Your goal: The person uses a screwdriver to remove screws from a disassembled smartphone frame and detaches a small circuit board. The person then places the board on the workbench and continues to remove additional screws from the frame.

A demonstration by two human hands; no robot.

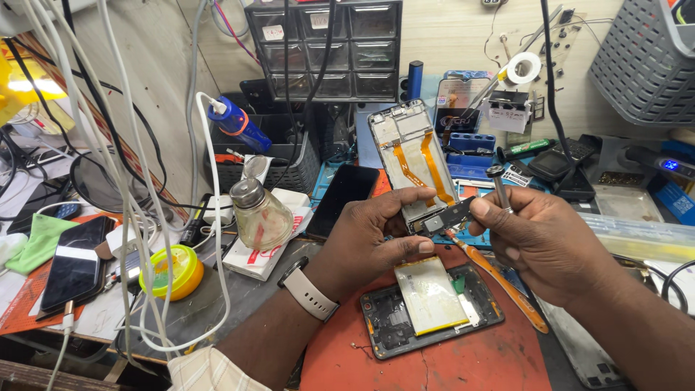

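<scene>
**Two hands on an opened phone frame above a red mat**

The left hand (376,232), with a pale watch (308,293) on its wrist, is closed on the lower end of an opened phone frame (413,156); thumb below, fingers on top. The frame stands tilted, its top pointing to 12 o'clock, with orange flex ribbons visible inside. The lower end is hidden behind the fingers, so I cannot tell how it finishes.

The right hand (543,242), at 3 o'clock from the left one, is closed around a metal screwdriver (499,187). Only the round top and part of the shaft show; the tip is hidden by the fingers. A small dark board piece (445,219) lies between the two hands, touching both, but which hand carries it is hard to see.

At 6 o'clock from the hands, a phone back housing (434,304) with a pale battery lies flat on the red mat (463,362). An orange-handled tool (507,286) rests beside it, partly under the right hand.

At 9 o'clock stand a glass dispenser bottle (258,213) and a yellow round tin (174,271). White cables (130,217) hang in front and cover part of this side.
</scene>
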